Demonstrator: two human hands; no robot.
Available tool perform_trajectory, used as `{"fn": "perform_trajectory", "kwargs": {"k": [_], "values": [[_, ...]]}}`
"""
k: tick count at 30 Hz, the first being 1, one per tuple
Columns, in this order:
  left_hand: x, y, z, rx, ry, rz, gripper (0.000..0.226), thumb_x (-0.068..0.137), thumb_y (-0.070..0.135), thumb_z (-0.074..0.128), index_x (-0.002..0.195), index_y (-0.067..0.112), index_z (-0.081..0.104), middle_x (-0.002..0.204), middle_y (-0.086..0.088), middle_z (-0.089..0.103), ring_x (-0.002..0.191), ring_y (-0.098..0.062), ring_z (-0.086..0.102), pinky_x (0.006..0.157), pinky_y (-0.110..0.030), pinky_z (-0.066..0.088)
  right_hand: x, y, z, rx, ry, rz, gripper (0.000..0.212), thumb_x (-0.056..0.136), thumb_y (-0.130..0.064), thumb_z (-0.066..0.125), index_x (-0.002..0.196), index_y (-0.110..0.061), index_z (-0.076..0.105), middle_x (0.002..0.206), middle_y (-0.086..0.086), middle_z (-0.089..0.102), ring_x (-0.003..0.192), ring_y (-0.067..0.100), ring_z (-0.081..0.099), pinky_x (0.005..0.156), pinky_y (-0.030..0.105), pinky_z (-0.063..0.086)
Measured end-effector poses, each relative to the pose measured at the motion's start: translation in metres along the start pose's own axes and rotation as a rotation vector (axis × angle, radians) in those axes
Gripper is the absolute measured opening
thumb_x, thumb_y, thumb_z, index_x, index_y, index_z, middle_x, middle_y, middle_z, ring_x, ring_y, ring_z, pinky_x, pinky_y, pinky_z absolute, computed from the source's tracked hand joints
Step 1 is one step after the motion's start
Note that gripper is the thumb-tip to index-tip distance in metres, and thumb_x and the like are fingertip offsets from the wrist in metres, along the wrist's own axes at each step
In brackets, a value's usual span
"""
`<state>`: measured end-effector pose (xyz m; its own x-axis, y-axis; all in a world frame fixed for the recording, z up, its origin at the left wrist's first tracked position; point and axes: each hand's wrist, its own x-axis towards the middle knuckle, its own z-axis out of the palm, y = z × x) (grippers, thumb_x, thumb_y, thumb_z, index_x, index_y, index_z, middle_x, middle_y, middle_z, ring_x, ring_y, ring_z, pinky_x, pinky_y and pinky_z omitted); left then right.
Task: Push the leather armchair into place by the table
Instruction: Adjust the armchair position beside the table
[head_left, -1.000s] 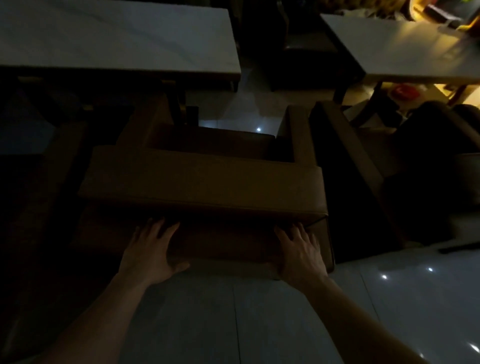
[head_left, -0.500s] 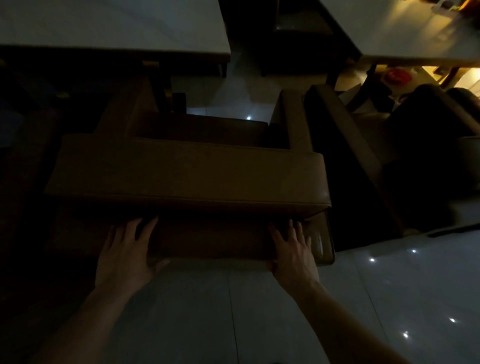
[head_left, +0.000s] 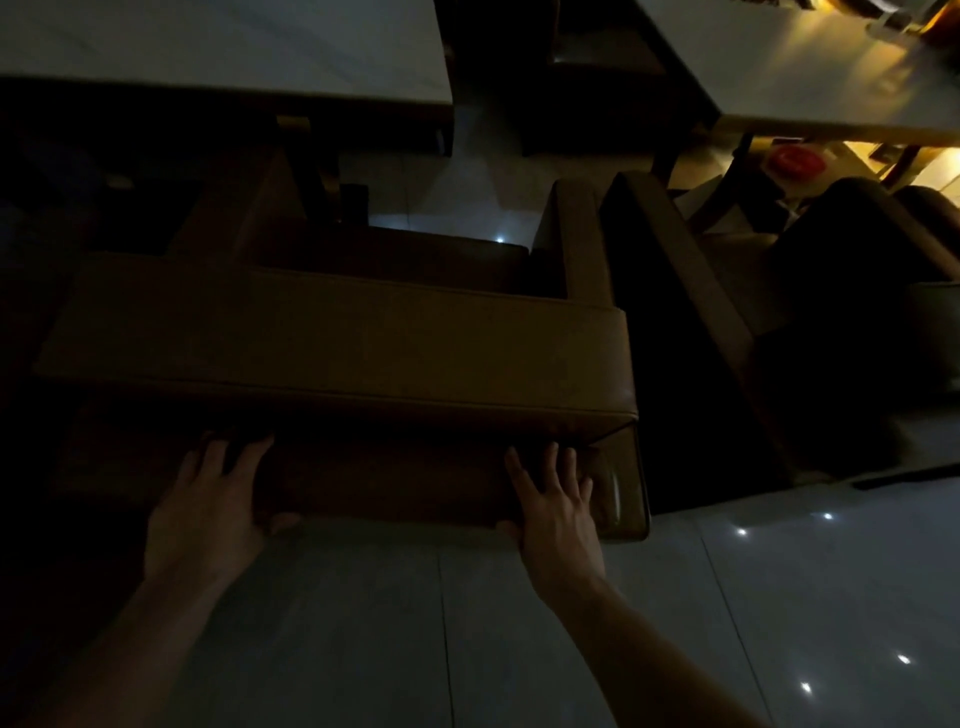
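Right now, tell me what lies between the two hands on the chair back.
In the head view, only bare brown leather of the armchair back spans between the left hand and right hand; both press flat on it, nothing else there.

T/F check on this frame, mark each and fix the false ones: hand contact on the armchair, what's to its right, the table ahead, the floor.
1. Both hands press flat on the back of the leather armchair. True: the left hand and the right hand lie open against its rear panel, fingers spread.
2. The right hand grips the top edge of the backrest. False: it sits below that edge, on the rear face.
3. A darker chair stands right beside the armchair. True.
4. The table ahead has a dark wooden top. False: its top is pale.
5. The floor is carpeted. False: it is glossy tile, with visible joints and light reflections.
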<state>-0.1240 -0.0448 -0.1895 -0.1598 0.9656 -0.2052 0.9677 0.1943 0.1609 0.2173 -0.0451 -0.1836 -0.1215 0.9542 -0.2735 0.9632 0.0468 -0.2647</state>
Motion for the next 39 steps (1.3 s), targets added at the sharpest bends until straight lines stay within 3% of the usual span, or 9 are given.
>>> {"fn": "perform_trajectory", "kwargs": {"k": [14,20,27,30,36,39], "values": [[-0.015,0.024,0.003,0.004,0.003,-0.068,0.091,0.069,0.062,0.075,0.146,0.033,0.035,0.151,-0.014,0.032,0.136,-0.039,0.03,0.089,-0.06,0.05,0.0,0.027,0.005,0.054,0.038,-0.06,0.079,0.097,-0.035,0.055,0.155,-0.035,0.001,0.162,0.021,-0.008,0.146,0.043,-0.016,0.119,0.059,0.003],[-0.047,0.072,0.016,-0.006,-0.025,-0.102,0.092,0.072,0.065,0.07,0.149,0.037,0.028,0.154,-0.013,0.027,0.138,-0.037,0.027,0.087,-0.058,0.049,-0.008,0.075,-0.01,0.007,0.048,-0.072,0.083,0.093,-0.029,0.063,0.155,-0.033,0.009,0.162,0.022,0.001,0.147,0.043,-0.009,0.118,0.062,0.01],[-0.081,0.129,0.028,0.094,-0.043,-0.137,0.088,0.07,0.071,0.066,0.145,0.033,0.039,0.141,-0.011,0.041,0.128,-0.035,0.036,0.083,-0.052,0.049,-0.02,0.13,-0.032,-0.037,0.008,-0.075,0.084,0.091,-0.028,0.064,0.155,-0.035,0.009,0.163,0.018,0.0,0.148,0.038,-0.01,0.119,0.059,0.007],[-0.093,0.148,0.034,0.134,-0.059,-0.157,0.09,0.068,0.076,0.062,0.144,0.032,0.041,0.135,-0.012,0.045,0.123,-0.034,0.04,0.089,-0.051,0.045,-0.026,0.148,-0.039,-0.065,-0.018,-0.071,0.086,0.091,-0.03,0.064,0.154,-0.036,0.007,0.163,0.015,-0.003,0.148,0.036,-0.013,0.12,0.059,0.007],[-0.101,0.186,0.033,0.108,-0.146,-0.21,0.1,0.069,0.09,0.035,0.152,0.041,0.005,0.156,-0.005,0.018,0.14,-0.028,0.022,0.111,-0.044,0.03,-0.03,0.177,-0.053,-0.088,-0.044,-0.071,0.088,0.09,-0.031,0.067,0.153,-0.04,0.007,0.164,0.013,-0.003,0.149,0.035,-0.011,0.12,0.057,0.007],[-0.104,0.188,0.032,0.172,-0.171,-0.209,0.107,0.061,0.092,0.038,0.151,0.035,0.023,0.151,-0.012,0.031,0.131,-0.037,0.038,0.103,-0.054,0.04,-0.03,0.178,-0.057,-0.11,-0.066,-0.088,0.086,0.09,-0.033,0.065,0.153,-0.039,0.007,0.164,0.014,-0.001,0.149,0.036,-0.008,0.119,0.056,0.009]]}}
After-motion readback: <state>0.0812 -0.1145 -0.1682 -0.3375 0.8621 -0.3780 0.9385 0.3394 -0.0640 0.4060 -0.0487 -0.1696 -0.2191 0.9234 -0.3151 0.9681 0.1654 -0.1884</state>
